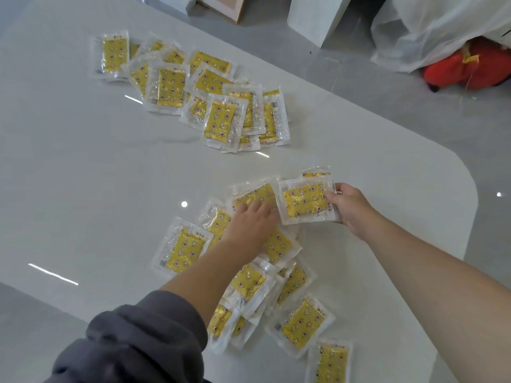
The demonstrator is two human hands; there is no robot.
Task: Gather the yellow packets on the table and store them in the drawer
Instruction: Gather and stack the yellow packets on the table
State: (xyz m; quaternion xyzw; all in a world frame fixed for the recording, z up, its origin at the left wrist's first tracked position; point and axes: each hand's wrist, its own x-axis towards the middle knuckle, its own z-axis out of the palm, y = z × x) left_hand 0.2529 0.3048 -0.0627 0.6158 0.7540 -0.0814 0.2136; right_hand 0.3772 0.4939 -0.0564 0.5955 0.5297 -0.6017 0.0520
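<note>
Yellow packets in clear wrappers lie in two heaps on the white table [83, 172]. The far heap [193, 89] is spread across the back. The near heap [265, 283] runs under my forearm toward the front edge. My right hand [351, 208] grips a small stack of packets [305, 201] by its right end, just above the table. My left hand [253, 221] lies flat, fingers down, on a packet [255, 193] at the top of the near heap, right beside the held stack. No drawer is in view.
The table's rounded corner [467, 189] lies just right of my right hand. Beyond it on the grey floor sit a red soft object [464, 69], a white plastic bag [437, 26], a white panel [315, 17] and a cardboard box [221, 6].
</note>
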